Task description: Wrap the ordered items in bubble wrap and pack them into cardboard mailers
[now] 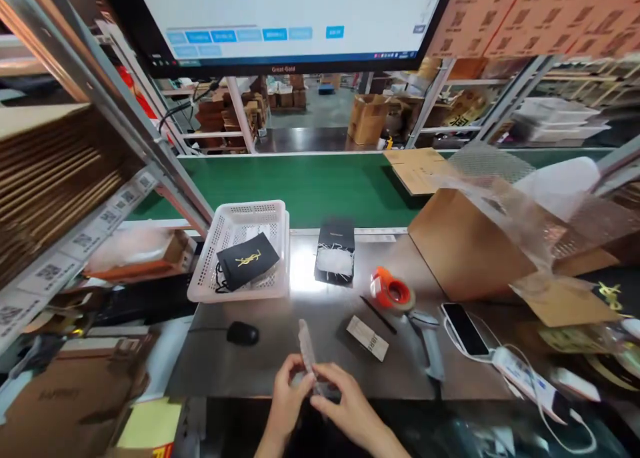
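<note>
At the table's front edge, my left hand and my right hand meet, both closed on a narrow translucent piece of bubble wrap. Its upper end sticks up above my fingers, and its lower part is hidden by them. Ahead of my hands stands an open black gift box filled with white shredded paper. To the right of my hands lies a small pale carton with dark lettering.
White plastic baskets hold a black gift bag with a gold logo. Nearby are a mouse, a red tape dispenser, a dark pen, a scanner, a phone and a large carton. Behind runs a green conveyor.
</note>
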Demonstrator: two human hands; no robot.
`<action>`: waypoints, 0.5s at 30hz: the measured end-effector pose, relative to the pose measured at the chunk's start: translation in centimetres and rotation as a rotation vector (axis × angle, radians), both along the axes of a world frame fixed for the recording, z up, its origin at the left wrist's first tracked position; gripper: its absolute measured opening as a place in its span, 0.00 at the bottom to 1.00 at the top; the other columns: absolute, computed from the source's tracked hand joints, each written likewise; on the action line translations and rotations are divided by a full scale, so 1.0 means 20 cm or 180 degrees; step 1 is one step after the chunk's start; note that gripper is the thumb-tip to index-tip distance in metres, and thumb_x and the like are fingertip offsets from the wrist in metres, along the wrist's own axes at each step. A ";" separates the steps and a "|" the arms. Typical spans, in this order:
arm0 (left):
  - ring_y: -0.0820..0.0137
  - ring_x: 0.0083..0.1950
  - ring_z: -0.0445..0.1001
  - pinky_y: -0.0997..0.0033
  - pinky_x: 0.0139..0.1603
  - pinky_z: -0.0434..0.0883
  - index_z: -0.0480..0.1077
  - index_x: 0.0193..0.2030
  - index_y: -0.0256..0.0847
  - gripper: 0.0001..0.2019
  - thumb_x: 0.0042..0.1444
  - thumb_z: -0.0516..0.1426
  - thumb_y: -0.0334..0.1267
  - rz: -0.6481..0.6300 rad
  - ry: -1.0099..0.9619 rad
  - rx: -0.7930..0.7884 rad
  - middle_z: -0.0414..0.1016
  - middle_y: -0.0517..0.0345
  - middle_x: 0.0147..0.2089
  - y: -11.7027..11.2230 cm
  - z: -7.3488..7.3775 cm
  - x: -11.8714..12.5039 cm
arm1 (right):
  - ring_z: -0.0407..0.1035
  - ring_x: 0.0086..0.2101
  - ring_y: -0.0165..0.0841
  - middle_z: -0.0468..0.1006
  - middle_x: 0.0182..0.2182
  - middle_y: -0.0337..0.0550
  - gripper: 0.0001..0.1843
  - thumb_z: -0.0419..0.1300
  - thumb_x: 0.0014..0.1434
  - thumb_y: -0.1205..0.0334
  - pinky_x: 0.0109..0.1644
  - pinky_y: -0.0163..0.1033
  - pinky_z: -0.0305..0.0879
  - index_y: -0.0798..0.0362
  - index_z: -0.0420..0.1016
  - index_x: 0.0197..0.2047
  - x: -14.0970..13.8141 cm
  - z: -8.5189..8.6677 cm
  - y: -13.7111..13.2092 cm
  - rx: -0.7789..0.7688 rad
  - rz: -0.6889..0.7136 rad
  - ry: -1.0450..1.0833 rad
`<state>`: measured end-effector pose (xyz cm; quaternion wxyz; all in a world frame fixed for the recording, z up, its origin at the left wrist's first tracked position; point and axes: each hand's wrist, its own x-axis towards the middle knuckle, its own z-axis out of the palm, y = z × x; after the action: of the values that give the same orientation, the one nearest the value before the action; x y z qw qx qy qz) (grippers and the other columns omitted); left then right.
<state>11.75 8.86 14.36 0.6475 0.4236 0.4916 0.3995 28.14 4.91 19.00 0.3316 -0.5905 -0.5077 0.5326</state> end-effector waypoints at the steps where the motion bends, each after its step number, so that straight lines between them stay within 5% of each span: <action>1: 0.60 0.41 0.77 0.62 0.49 0.75 0.78 0.35 0.41 0.20 0.49 0.69 0.56 0.0000 0.0111 0.0102 0.80 0.53 0.36 0.00 0.01 -0.01 | 0.77 0.49 0.47 0.83 0.49 0.50 0.25 0.66 0.57 0.50 0.55 0.51 0.72 0.47 0.83 0.57 0.00 -0.01 0.00 -0.0022 0.0027 0.0051; 4: 0.61 0.39 0.76 0.63 0.48 0.74 0.78 0.31 0.41 0.18 0.49 0.69 0.55 0.0100 0.0246 0.0232 0.79 0.55 0.33 -0.02 0.03 0.01 | 0.77 0.48 0.47 0.85 0.45 0.49 0.24 0.60 0.63 0.39 0.56 0.53 0.71 0.47 0.87 0.47 0.04 -0.04 0.00 0.0008 0.0166 0.0209; 8: 0.57 0.42 0.80 0.60 0.48 0.77 0.81 0.36 0.43 0.23 0.45 0.70 0.61 0.0632 -0.0180 -0.0568 0.82 0.55 0.36 -0.08 -0.02 -0.05 | 0.78 0.38 0.44 0.84 0.33 0.48 0.33 0.52 0.63 0.30 0.47 0.50 0.75 0.50 0.84 0.37 0.16 -0.13 0.13 -0.0199 0.0078 0.0021; 11: 0.54 0.43 0.81 0.61 0.45 0.79 0.82 0.36 0.42 0.28 0.36 0.72 0.63 0.1312 0.0080 -0.0979 0.84 0.53 0.38 -0.20 -0.17 -0.21 | 0.77 0.35 0.40 0.82 0.32 0.46 0.25 0.51 0.68 0.42 0.43 0.44 0.74 0.51 0.79 0.36 0.28 -0.21 0.36 -0.0219 -0.0056 -0.0421; 15: 0.52 0.33 0.80 0.53 0.40 0.79 0.77 0.21 0.49 0.19 0.44 0.64 0.62 0.1702 0.1866 -0.0261 0.78 0.58 0.25 -0.44 -0.46 -0.45 | 0.76 0.40 0.38 0.82 0.35 0.44 0.07 0.60 0.63 0.64 0.50 0.44 0.69 0.54 0.79 0.35 0.38 -0.31 0.72 -0.0230 -0.0003 -0.1216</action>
<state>2.84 0.09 5.07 0.3692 0.3507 0.7640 0.3962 35.83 19.27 12.71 0.2080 -0.6927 -0.5416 0.4286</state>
